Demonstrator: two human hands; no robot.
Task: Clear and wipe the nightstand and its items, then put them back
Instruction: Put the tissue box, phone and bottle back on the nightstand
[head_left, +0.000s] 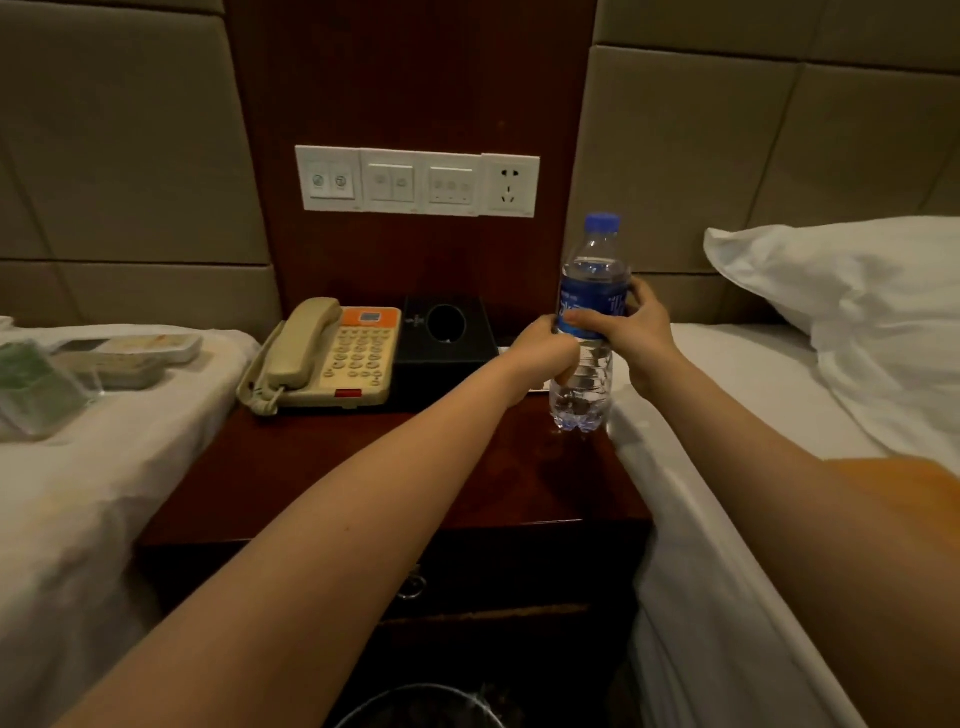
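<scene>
Water bottle (591, 299): upright, right of centre, base at the nightstand's (363, 467) right edge; contact unclear. Right hand (641, 332) wraps the label and left hand (543, 351) clasps just below, probably steadying it for wiping. Telephone (332, 353) and tissue box (447, 338): centre-left, on the top.

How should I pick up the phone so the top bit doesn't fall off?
Take the telephone by the left and right edges of its base, coming from the front. The handset probably just rests in its cradle on the left side, with the curly cord hanging at the front-left corner, so keep it level.
</scene>
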